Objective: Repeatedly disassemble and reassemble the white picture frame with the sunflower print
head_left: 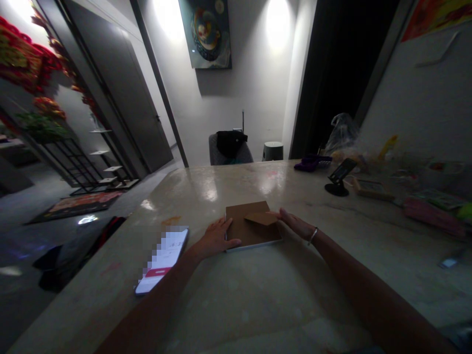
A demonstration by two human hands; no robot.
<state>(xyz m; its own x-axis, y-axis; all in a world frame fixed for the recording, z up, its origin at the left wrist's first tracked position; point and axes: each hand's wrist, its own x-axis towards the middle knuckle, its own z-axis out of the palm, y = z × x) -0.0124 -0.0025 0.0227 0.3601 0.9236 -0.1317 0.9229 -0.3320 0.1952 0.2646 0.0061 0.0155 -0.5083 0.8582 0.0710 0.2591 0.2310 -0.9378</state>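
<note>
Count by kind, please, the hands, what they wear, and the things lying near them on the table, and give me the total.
Hands: 2 (left hand, right hand)
Cardboard boxes: 1 (cardboard box)
Phones: 1 (phone)
Bracelets: 1 (bracelet)
Total: 5

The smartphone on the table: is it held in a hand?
No, the smartphone lies on the table beside the left forearm, while the left hand and right hand touch the flat cardboard package.

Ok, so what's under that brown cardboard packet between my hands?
Under the brown cardboard packet a thin flat item with a white edge shows along the near side; the rest is covered, so what it is can't be told.
</note>
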